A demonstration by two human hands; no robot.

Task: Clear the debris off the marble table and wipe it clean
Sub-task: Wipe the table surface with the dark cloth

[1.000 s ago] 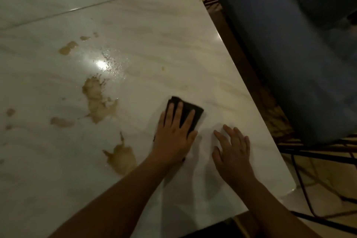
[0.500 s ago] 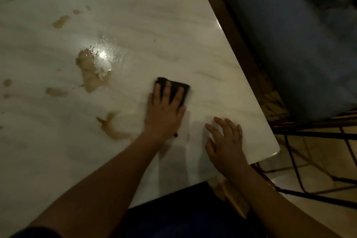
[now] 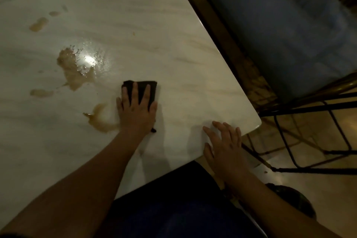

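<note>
A pale marble table [image 3: 173, 44] carries several brown spills. The biggest brown stain [image 3: 72, 69] lies at centre left beside a wet glare. A smeared brown stain [image 3: 100, 118] sits right next to my left hand. My left hand [image 3: 137, 110] presses flat, fingers spread, on a folded dark cloth [image 3: 144, 88] in the middle of the table. My right hand [image 3: 224, 145] rests flat with straight fingers on the marble near the front right corner and holds nothing.
A small brown patch [image 3: 38, 24] and another streak [image 3: 41, 92] lie further left. A blue upholstered seat [image 3: 280, 34] on a black metal frame [image 3: 309, 110] stands close to the table's right edge. My lap is under the front edge.
My left hand has slid the cloth left over the lower stain, smearing it thinner. My right hand stays near the corner. The view has shifted back from the table.
</note>
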